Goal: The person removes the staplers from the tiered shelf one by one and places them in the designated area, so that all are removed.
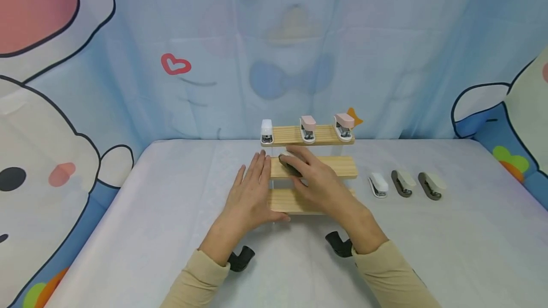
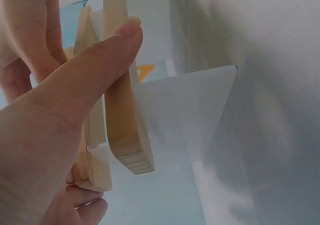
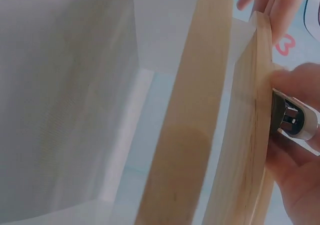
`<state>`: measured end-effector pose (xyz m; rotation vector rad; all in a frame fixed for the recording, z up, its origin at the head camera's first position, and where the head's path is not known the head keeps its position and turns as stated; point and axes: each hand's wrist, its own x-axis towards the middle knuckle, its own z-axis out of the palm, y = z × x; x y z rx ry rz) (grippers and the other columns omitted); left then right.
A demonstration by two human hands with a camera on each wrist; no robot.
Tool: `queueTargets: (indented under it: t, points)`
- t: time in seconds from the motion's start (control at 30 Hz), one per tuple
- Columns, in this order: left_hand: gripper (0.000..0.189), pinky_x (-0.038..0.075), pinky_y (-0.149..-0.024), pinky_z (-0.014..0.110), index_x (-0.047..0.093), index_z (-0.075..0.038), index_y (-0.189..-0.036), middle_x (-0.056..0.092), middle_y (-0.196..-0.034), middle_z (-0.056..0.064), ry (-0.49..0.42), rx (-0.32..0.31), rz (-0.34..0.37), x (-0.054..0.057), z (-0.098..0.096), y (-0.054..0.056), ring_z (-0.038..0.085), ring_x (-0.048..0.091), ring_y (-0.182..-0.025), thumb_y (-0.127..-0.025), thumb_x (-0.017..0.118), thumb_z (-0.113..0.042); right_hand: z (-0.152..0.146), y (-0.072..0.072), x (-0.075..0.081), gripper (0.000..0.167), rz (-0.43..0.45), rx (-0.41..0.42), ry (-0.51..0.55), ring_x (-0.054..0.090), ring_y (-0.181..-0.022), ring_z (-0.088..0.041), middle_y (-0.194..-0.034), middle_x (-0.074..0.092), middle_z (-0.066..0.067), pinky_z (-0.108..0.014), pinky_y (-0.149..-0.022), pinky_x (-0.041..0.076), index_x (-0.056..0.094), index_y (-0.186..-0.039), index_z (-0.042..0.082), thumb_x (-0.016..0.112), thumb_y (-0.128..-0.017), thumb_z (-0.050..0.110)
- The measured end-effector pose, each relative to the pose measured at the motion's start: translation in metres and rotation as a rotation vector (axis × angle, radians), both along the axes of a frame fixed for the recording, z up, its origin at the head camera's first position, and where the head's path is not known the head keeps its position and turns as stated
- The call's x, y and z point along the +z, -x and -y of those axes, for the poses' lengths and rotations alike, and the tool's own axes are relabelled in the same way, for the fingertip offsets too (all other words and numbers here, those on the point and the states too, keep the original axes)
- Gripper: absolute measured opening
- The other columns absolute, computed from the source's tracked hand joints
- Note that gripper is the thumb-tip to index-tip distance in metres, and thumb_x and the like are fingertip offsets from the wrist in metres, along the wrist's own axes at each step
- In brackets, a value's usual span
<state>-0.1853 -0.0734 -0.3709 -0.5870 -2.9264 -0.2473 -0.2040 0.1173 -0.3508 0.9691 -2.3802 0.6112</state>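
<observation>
A three-tier wooden shelf rack (image 1: 299,198) with clear side supports stands on the table. At its left side lies my left hand (image 1: 252,194), fingers straight along the ends of the boards, its thumb (image 2: 95,75) against the front of the bottom board. My right hand (image 1: 323,182) pinches a small stapler (image 3: 295,119) with a dark base and a pale top, at the left part of the middle board (image 1: 338,166). The fingers partly cover this stapler in the head view. On the top board sit a white stapler (image 1: 267,130) and two pink-topped staplers (image 1: 308,129).
Right of the rack, a white stapler (image 1: 378,185) and two dark-based, pale-topped staplers (image 1: 403,183) lie in a row on the white-covered table (image 1: 454,251). A blue cartoon-printed curtain (image 1: 214,99) hangs behind. Black straps (image 1: 241,259) show at both wrists.
</observation>
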Motion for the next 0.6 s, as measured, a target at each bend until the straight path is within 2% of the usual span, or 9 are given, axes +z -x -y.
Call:
queueTargets:
  t: [0.27, 0.6]
  points:
    - [0.138, 0.018, -0.125, 0.05, 0.008, -0.002, -0.159, 0.006, -0.168, 0.011, 0.04, -0.018, -0.024, -0.001, -0.003, 0.0, 0.023, 0.006, -0.156, -0.063, 0.08, -0.071, -0.005, -0.005, 0.002, 0.038, 0.009, -0.001, 0.002, 0.062, -0.121, -0.035, -0.139, 0.055, -0.018, -0.043, -0.089, 0.058, 0.067, -0.121, 0.001, 0.073, -0.085, -0.003]
    - [0.138, 0.017, -0.126, 0.047, 0.008, 0.0, -0.158, 0.009, -0.167, 0.014, 0.024, -0.029, -0.028, -0.001, -0.003, 0.001, 0.025, 0.009, -0.156, -0.064, 0.08, -0.07, -0.016, -0.01, 0.008, 0.043, 0.012, -0.022, -0.009, 0.061, -0.121, -0.035, -0.139, 0.056, -0.018, -0.043, -0.089, 0.058, 0.066, -0.123, 0.001, 0.075, -0.082, -0.004]
